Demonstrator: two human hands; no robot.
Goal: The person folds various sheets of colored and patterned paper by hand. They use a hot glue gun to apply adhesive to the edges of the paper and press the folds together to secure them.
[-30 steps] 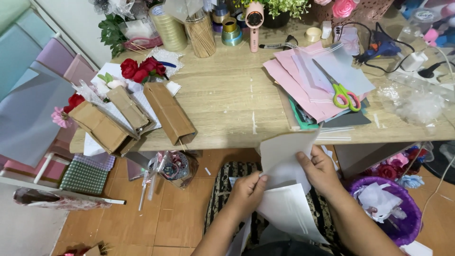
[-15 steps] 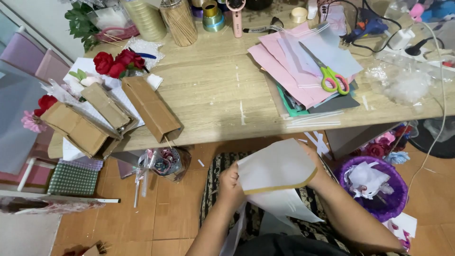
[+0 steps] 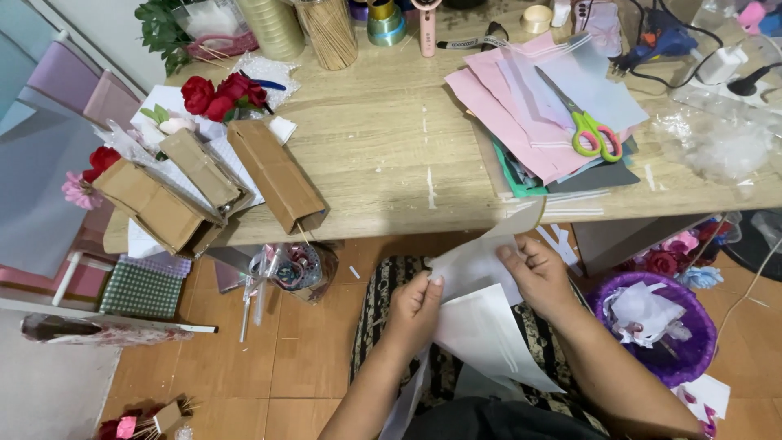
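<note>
My left hand (image 3: 417,310) and my right hand (image 3: 538,273) both grip a translucent white sheet of paper (image 3: 476,265) just below the front edge of the wooden table (image 3: 391,155). The left hand pinches the sheet's lower left edge, the right hand holds its right side. More white sheets (image 3: 489,338) lie on my lap under the hands.
On the table lie a stack of pink and white papers (image 3: 529,122) with green-handled scissors (image 3: 590,130), brown paper boxes (image 3: 277,175), red roses (image 3: 220,94), ribbon spools and a blue glue gun (image 3: 660,45). A purple bin (image 3: 652,326) stands on the floor at right.
The sheet, held curved and raised half a second ago, now hangs flatter and lower between my hands. The camera view has shifted slightly along the table.
</note>
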